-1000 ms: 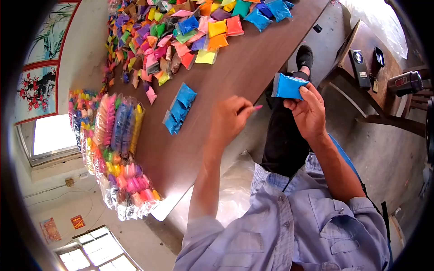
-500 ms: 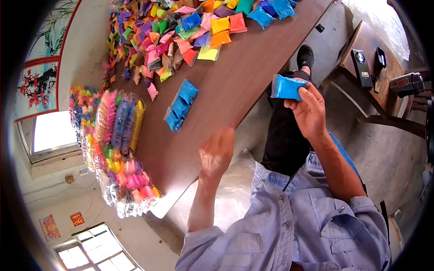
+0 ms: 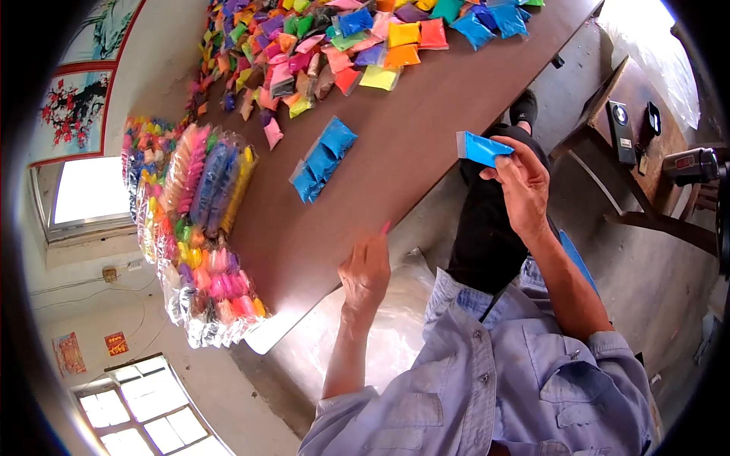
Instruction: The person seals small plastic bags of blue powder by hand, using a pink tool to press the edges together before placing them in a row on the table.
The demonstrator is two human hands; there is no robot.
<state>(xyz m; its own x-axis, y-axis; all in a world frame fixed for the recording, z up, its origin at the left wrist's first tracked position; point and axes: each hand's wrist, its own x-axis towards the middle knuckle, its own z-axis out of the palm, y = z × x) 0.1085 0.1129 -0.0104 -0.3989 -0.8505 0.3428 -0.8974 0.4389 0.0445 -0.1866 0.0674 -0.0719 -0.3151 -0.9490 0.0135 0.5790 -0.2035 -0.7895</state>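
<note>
My right hand (image 3: 526, 182) pinches a small blue packet (image 3: 484, 149) by one end, over my dark trouser leg beside the table edge. The packet's clear end points left. My left hand (image 3: 366, 267) is closed with its fingertips together, at the near edge of the brown table (image 3: 334, 235). A tiny pink tip (image 3: 385, 227) shows at its fingers; what it is, I cannot make out. Farther up the table, several blue packets (image 3: 323, 159) lie joined in a row, apart from both hands.
A large heap of colourful packets (image 3: 327, 53) covers the far part of the table. Clear bags of bright packets (image 3: 205, 182) stand along the left edge. At right, a small wooden table (image 3: 646, 144) bears a dark device (image 3: 620, 129); a dark cup (image 3: 690, 165) is alongside.
The blue packet has tilted in my right hand and shows a narrower side. My left hand has moved slightly down. The camera view has shifted, so the table contents appear farther right and higher.
</note>
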